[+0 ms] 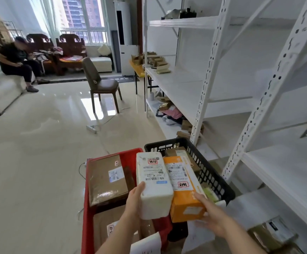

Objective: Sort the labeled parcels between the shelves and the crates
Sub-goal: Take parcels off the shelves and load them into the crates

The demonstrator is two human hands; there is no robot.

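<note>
My left hand (135, 200) grips the near end of a white foam parcel (153, 182) with a shipping label, thumb on top. My right hand (210, 214) holds the near end of an orange labeled box (183, 189) beside it. Both parcels are held side by side above the gap between a red crate (88, 217) and a black crate (213, 173). The red crate holds brown cardboard parcels (106, 180). More parcels lie in the black crate, mostly hidden. White metal shelves (183, 83) stand to the right.
Small brown packages (158, 63) sit on the far middle shelf, bags and boxes (171, 112) on the bottom one. A wrapped parcel (273, 235) lies low at the right. A brown chair (101, 83) and a power strip (92, 128) stand on the tiled floor. A person sits at far left.
</note>
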